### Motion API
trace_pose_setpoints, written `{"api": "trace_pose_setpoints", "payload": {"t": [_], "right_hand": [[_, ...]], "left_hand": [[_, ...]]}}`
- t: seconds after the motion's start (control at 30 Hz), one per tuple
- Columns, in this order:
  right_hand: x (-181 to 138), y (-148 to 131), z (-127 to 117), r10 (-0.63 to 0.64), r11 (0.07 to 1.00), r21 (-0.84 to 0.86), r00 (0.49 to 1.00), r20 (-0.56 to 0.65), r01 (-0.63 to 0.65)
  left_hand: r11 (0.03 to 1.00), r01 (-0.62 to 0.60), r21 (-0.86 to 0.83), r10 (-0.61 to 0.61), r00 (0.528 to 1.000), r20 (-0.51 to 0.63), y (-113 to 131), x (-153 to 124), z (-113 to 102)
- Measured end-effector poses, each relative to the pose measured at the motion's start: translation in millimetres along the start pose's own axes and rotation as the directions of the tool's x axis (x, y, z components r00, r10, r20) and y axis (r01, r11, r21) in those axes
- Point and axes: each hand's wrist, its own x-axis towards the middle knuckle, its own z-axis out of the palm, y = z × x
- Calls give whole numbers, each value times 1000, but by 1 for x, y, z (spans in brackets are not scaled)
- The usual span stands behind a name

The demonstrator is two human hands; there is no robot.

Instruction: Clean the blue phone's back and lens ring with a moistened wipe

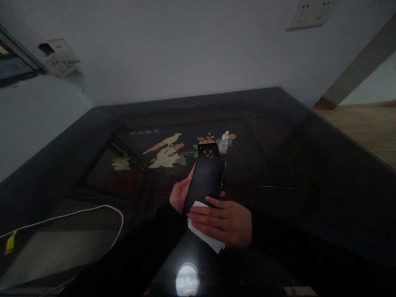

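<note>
A dark smartphone (206, 177) is held screen up over the table, with my left hand (181, 194) wrapped round it from the left and beneath. Against the lower end of its screen, my right hand (227, 220) presses a white cloth or tissue (207, 239), fingers together over it. A ring shows on one right finger. Just beyond the phone lies a black phone case (208, 147), or a second phone, with round camera shapes; its lower part is hidden. Close to its right stands a small clear bottle (223, 144) with a white dropper top.
The glossy black table (247, 173) carries a bird-and-flower picture (167, 152). A white cable (77, 211) with a yellow tag (10, 242) curves across its left side. Behind is a pale wall with sockets (311, 14). Wooden flooring (368, 128) shows at the right.
</note>
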Motion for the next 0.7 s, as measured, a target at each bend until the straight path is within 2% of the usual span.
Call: {"api": "trace_pose_setpoints", "payload": {"t": [0.03,0.1,0.17,0.23,0.3,0.43,0.47,0.53,0.63,0.7], "right_hand": [[-1,3,-1,8,1000,-7,1000,-6,-8],[-8,14,-7,117,991,-57,992,-49,-120],[-17,27,-14,295,943,-126,948,-116,-309],[-23,35,-19,381,898,-162,908,-176,-408],[-24,36,-20,388,894,-159,902,-191,-418],[-20,29,-17,290,945,-116,948,-131,-305],[-20,29,-17,282,948,-116,951,-127,-296],[-22,31,-20,308,934,-137,939,-153,-329],[-27,37,-28,355,907,-160,912,-206,-390],[-26,39,-31,348,912,-155,915,-204,-381]], "left_hand": [[1000,5,8,-5,1000,-5,0,-1,0],[1000,16,17,-16,1000,-1,1,-5,0],[998,61,20,-62,998,32,2,-10,0],[990,137,29,-139,987,80,1,-14,0],[986,161,33,-163,981,103,1,-15,-1],[1000,-5,-18,6,999,52,0,-12,-2],[1000,-16,-22,17,999,51,1,-11,-2],[999,39,-5,-39,994,99,3,-12,-1],[983,176,47,-182,962,204,5,-15,0],[975,216,51,-222,945,240,3,-19,0]]}}
